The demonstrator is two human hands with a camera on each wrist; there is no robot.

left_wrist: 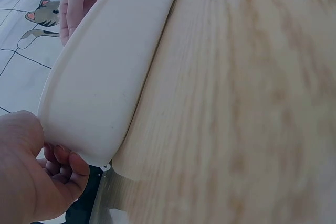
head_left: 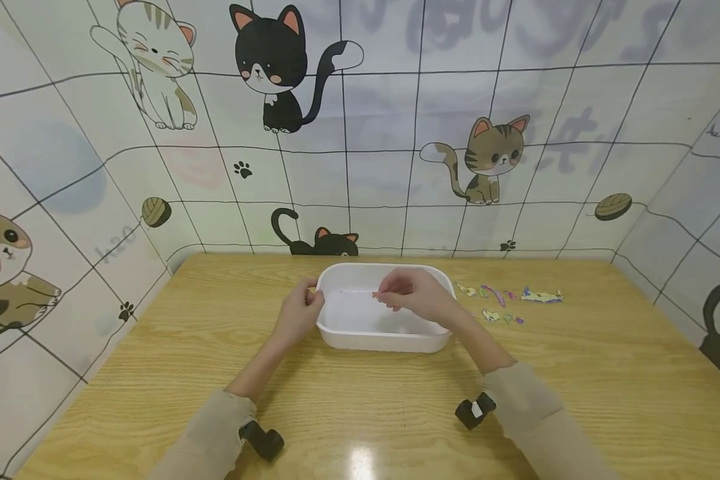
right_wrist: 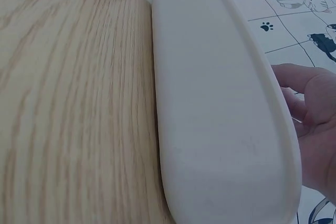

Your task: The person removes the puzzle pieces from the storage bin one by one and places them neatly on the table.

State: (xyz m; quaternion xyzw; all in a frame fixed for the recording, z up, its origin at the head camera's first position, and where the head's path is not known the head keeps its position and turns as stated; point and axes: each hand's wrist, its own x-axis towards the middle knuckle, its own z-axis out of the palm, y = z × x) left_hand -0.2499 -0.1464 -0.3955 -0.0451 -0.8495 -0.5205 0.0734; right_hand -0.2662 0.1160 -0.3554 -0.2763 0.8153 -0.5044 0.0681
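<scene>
A white plastic basin [head_left: 384,341] with rounded corners stands on the wooden table. My left hand [head_left: 298,310] grips its left rim, thumb over the edge; in the left wrist view the curled fingers [left_wrist: 63,161] lie against the basin's outer end wall. Over the inside of the basin, my right hand [head_left: 417,293] pinches a small orange-brown piece [head_left: 375,295] between thumb and fingertips. The piece is too small to tell its kind. In the right wrist view, the basin's wall [right_wrist: 215,103] hides the fingertips of the right hand [right_wrist: 312,119].
To the right of the basin lie several small colourful flat pieces, among them a long yellow-and-blue one [head_left: 542,296], a purple strip [head_left: 497,295] and a pale yellow one [head_left: 490,315]. A cat-print cloth [head_left: 384,173] hangs behind the table [head_left: 360,393].
</scene>
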